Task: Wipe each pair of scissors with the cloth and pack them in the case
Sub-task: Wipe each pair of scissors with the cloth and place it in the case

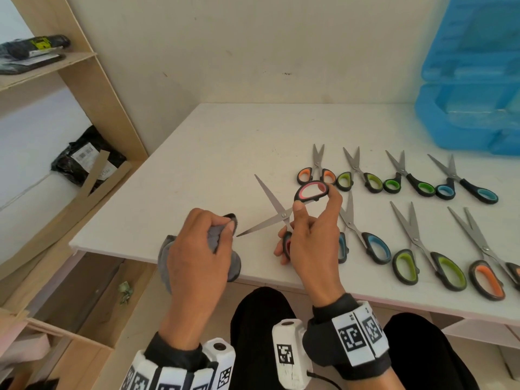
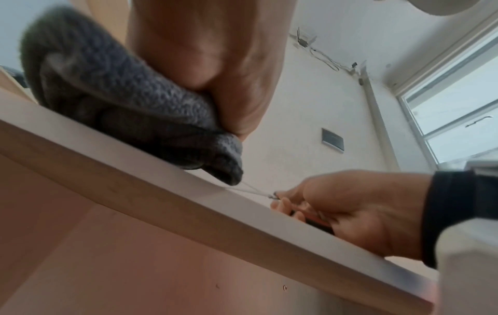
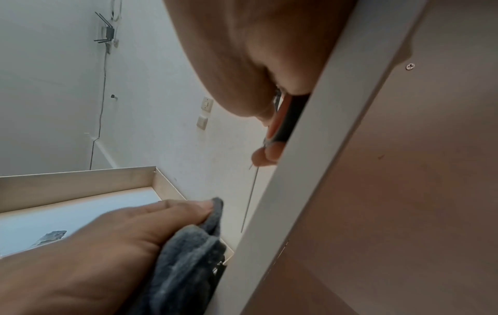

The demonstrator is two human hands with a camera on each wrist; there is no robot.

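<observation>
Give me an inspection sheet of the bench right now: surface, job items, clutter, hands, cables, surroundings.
Surface: white table, lightly scuffed.
Job's things: pink-handled scissors held with blades spread wide; grey cloth at the near edge; seven more pairs of scissors in two rows on the table; open blue case at the far right, contents unclear.
Clutter: nothing seen on the table.
Hands: left hand grips the cloth; right hand holds the pink-handled scissors by the handles.
Cables: wire down the wall from a router, away from the work.
Surroundings: wooden shelf unit at the left with black wrapped packages.
</observation>
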